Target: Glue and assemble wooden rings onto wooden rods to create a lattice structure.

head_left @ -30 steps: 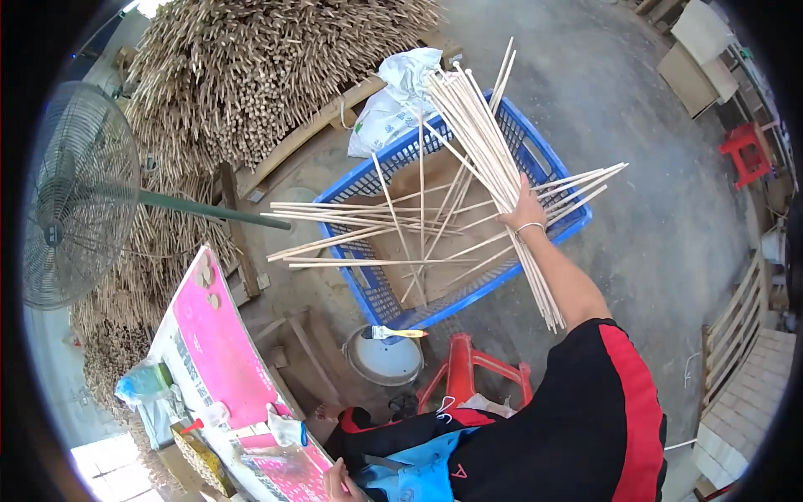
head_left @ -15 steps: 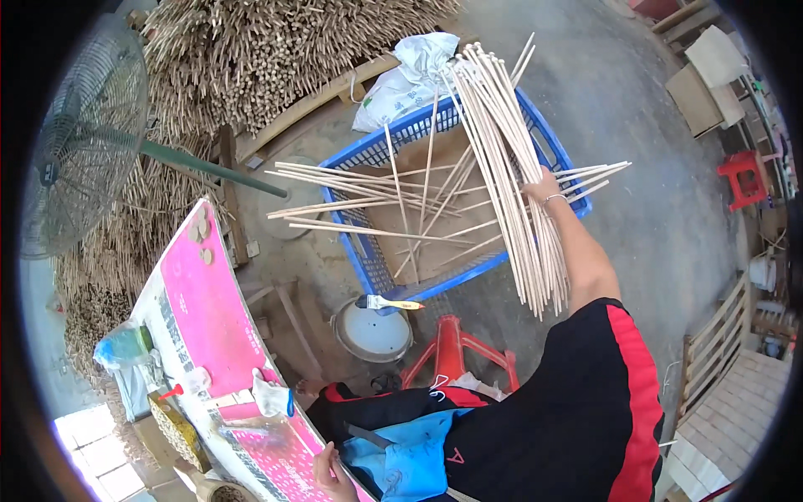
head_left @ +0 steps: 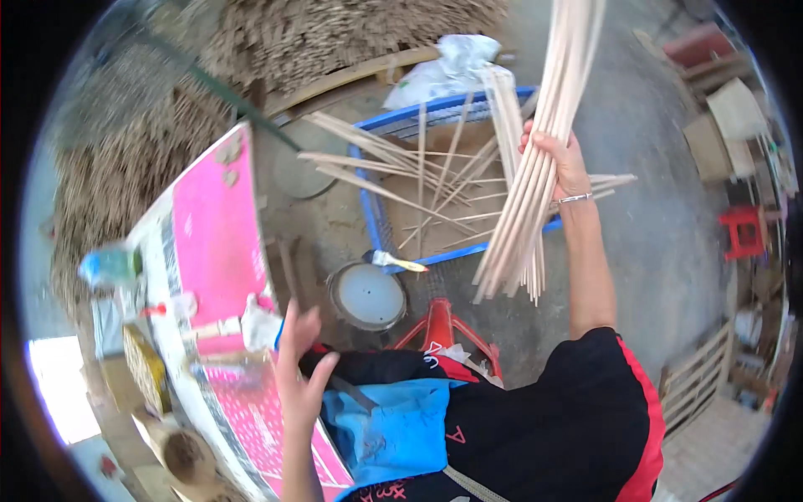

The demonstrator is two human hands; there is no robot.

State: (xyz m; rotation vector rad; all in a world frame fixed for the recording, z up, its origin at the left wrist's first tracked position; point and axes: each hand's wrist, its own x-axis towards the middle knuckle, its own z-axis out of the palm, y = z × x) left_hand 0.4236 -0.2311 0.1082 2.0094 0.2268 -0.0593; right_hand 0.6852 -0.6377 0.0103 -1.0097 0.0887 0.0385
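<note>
Over the right side of the blue basket [head_left: 458, 254], the right hand [head_left: 562, 163] has its fingers wrapped around a tilted bundle of thin wooden sticks [head_left: 520, 216], whose lower ends reach past the basket's near rim. The left hand [head_left: 299, 368], well apart from the basket and to its near left, is empty with fingers spread, near a white glove [head_left: 259, 325] on a pink-and-white table [head_left: 216, 230]. Loose sticks [head_left: 347, 134] lie crisscross over the basket, and a paintbrush [head_left: 401, 263] shows at its near rim.
</note>
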